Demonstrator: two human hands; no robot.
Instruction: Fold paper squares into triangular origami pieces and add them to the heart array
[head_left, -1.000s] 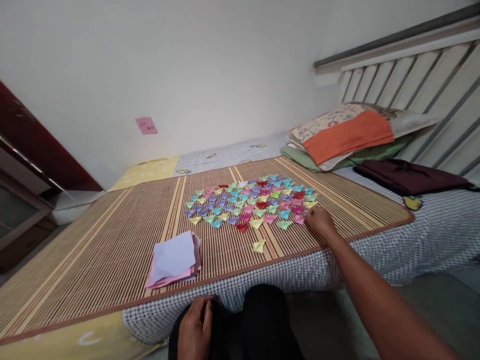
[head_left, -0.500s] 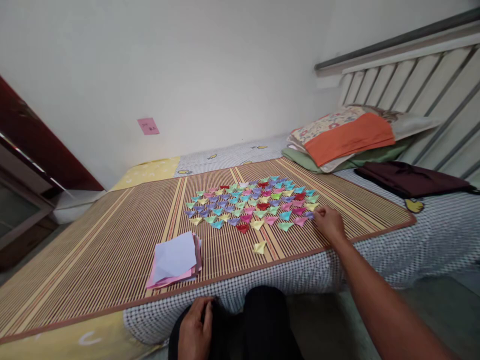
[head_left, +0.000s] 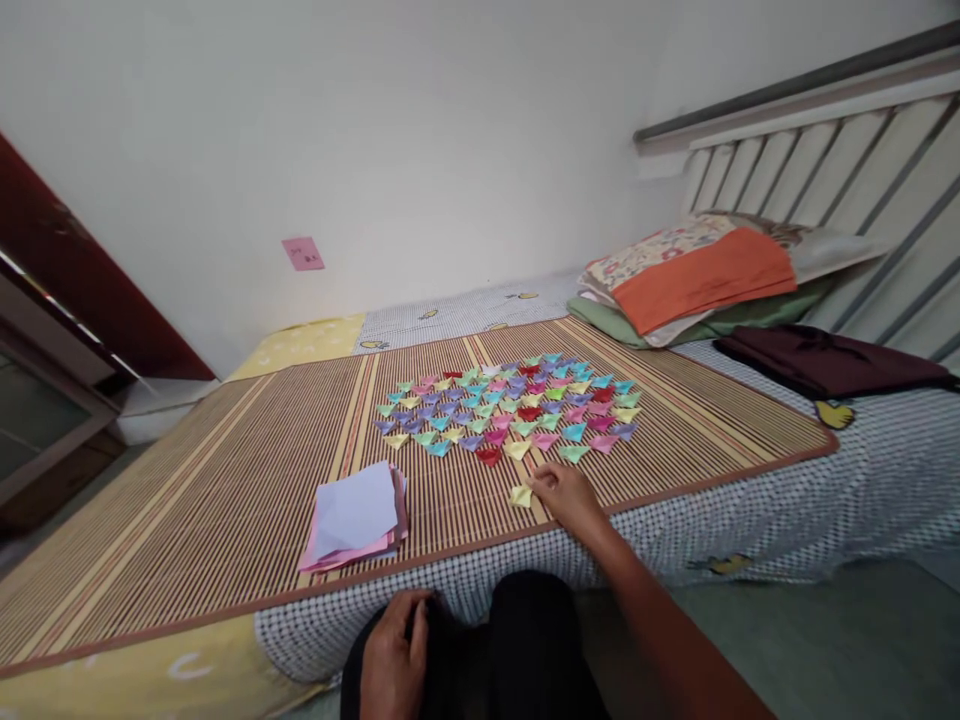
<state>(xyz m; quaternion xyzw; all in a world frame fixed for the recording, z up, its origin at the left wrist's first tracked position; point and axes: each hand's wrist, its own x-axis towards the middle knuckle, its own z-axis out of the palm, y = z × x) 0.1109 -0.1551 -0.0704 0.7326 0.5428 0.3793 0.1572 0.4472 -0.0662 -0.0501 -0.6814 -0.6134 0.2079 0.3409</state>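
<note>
My right hand (head_left: 568, 497) touches the yellow folded paper (head_left: 520, 495) on the mat (head_left: 225, 480), grip unclear. My left hand (head_left: 394, 655) rests loose on my knee (head_left: 517, 640).

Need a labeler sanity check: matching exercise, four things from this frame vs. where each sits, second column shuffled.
Things:
1. right hand
2. left hand
3. paper stack
4. pillows

Places:
A. far right end of the bed, by the slatted headboard
B. on the lap, on dark cloth
C. fingertips at the lone yellow folded piece
D. on the mat, left of the folded pieces

Pairs: 1-C, 2-B, 3-D, 4-A
</note>
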